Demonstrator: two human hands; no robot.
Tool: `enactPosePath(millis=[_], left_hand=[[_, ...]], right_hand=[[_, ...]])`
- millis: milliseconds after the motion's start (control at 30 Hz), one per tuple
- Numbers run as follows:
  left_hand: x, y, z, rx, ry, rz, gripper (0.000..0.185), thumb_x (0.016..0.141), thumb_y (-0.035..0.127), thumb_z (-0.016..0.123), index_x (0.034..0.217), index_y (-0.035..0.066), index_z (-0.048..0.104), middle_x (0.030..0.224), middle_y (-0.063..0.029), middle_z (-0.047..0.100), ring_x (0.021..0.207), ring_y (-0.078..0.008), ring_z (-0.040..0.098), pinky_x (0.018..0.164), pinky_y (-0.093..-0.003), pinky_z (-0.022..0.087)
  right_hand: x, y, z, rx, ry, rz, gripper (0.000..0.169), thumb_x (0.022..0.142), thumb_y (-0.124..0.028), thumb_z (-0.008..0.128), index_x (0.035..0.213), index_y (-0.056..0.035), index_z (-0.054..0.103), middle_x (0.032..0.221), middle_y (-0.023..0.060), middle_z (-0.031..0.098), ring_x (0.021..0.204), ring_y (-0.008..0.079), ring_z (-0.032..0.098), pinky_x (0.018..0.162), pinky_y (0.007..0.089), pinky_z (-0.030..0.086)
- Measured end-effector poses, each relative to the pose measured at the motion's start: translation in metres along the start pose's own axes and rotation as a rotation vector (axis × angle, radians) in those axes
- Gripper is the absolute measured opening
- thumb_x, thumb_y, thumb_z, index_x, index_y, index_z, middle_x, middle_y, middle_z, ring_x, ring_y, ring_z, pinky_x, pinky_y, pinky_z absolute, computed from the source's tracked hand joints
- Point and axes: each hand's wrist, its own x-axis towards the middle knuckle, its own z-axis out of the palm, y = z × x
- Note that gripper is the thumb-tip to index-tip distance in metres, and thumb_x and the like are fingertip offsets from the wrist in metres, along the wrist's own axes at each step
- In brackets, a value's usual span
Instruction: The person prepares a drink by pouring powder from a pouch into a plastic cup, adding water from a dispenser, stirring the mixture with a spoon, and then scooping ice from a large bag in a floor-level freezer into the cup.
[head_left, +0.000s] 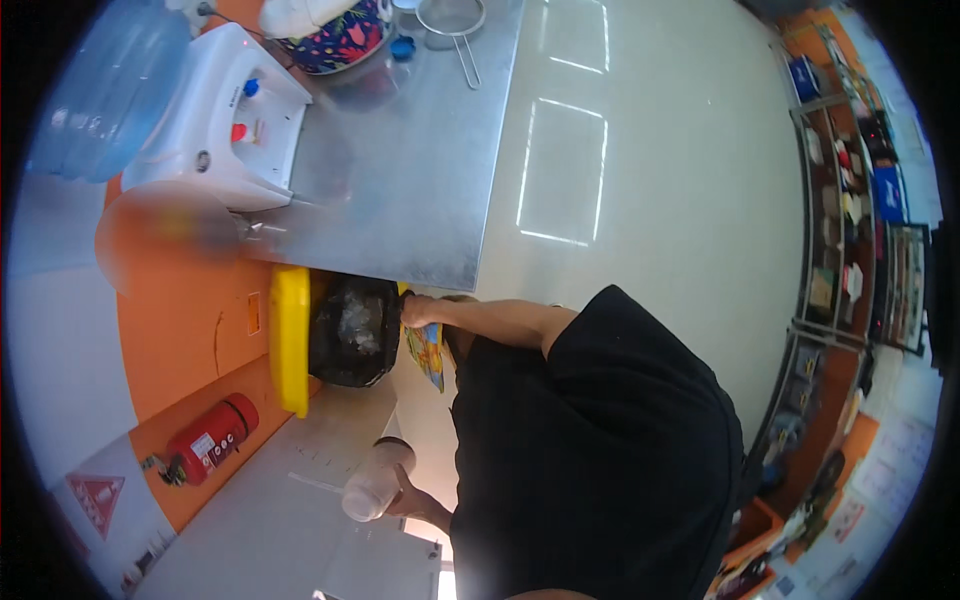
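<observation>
My right hand (418, 310) is closed at the rim of a bin with a black liner (390, 352), below the metal table's corner. A colourful printed packet (426, 356) hangs from that hand; whether the fingers also grip the liner cannot be told. Clear plastic waste (358, 324) lies inside the liner, and the bin's yellow lid (290, 341) stands raised against the wall. My left hand (411, 499) holds a translucent container (375, 484) with a dark band at one end, out beside the bin.
The steel table (405, 165) bears a white water dispenser (225, 127), a wire strainer (452, 16), a blue cap (403, 48) and a floral-patterned object (337, 37). A red fire extinguisher (214, 439) hangs on the orange wall. Loaded shelves (832, 217) stand across the floor.
</observation>
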Motion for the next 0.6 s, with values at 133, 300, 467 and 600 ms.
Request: enactPosePath(millis=[133,300,467,600], left_hand=[[0.046,-0.004,-0.002,0.022,-0.028,0.088,0.091,0.069,0.016,0.093,0.141,-0.008,0.044,0.135,-0.0258,0.058,0.124,-0.0374,0.058,0.109,-0.0502,0.046],[0.045,-0.004,-0.006,0.01,0.0,0.181,0.091,0.069,0.017,0.094,0.14,-0.009,0.044,0.135,-0.027,0.057,0.124,-0.0386,0.058,0.109,-0.0508,0.046],[0.031,0.001,-0.006,0.005,-0.16,0.169,0.097,0.069,0.018,0.094,0.142,-0.009,0.036,0.138,-0.0286,0.052,0.126,-0.0395,0.055,0.11,-0.0527,0.046],[0.021,0.007,0.009,-0.082,-0.402,0.113,0.109,0.069,0.016,0.094,0.147,-0.007,0.021,0.146,-0.0299,0.042,0.133,-0.0399,0.048,0.114,-0.0558,0.043]], right_hand=[[0.012,-0.014,-0.013,0.415,0.094,0.171,0.046,0.09,-0.034,0.06,0.107,0.0067,0.071,0.111,0.0269,0.071,0.108,0.0385,0.068,0.091,0.044,0.056],[0.033,-0.055,0.009,0.691,-0.04,0.219,0.047,0.087,-0.039,0.068,0.098,0.0061,0.073,0.104,0.0257,0.073,0.094,0.0364,0.072,0.086,0.0425,0.057],[-0.007,-0.042,0.064,0.453,0.03,-0.046,0.065,0.089,-0.044,0.063,0.136,0.001,0.058,0.138,0.024,0.059,0.131,0.0343,0.055,0.111,0.0421,0.043],[-0.094,0.016,0.071,0.28,-0.009,-0.036,0.059,0.088,-0.039,0.066,0.131,0.0006,0.061,0.12,0.0212,0.069,0.115,0.0337,0.065,0.1,0.0411,0.05]])
